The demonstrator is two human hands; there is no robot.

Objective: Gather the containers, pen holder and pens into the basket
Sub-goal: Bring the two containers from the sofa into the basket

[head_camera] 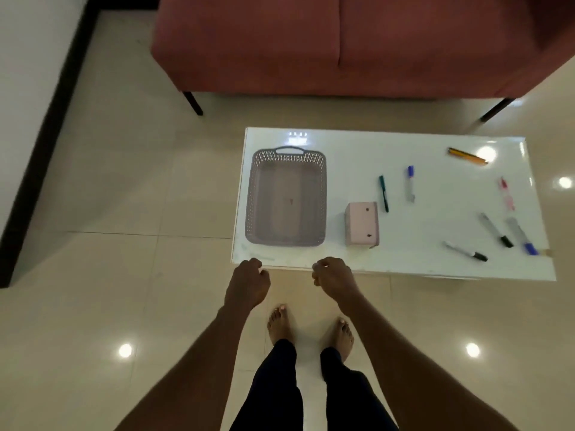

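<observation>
1. At the near edge of the white tabletop [404, 144], both forearms reached forward and down from the bottom of the view, roughly parallel, with the wrists bent slightly inward.
2. Left hand [247, 283]: fingers curled loosely into a half-closed fist, holding nothing, hovering at the tabletop's near left corner; whether it touched the edge could not be told.
3. Right hand [334, 279]: fingers likewise curled inward, empty, hovering over the near edge just in front of the basket's right corner.
4. Basket [258, 194]: a grey-mauve perforated rectangular basket with a handle on its far rim stood on the left part of the tabletop; nothing lay inside it except a small dark mark on its floor.
5. Pink container [362, 223]: a small box-shaped piece lay on its side just right of the basket, apart from it; its contents could not be seen.
6. Pens lay scattered to the right, all outside the basket: a green pen [383, 193], a blue-capped marker [410, 183], an orange pencil-like pair [466, 156] at the far right, a red-and-clear pen [506, 194], two black-capped markers [496, 230] [465, 251], and a second blue-capped marker [522, 236] near the right corner.
7. Bare feet [280, 325] stood on the tiled floor [124, 275]; a red sofa [311, 42] stood beyond the tabletop.
</observation>
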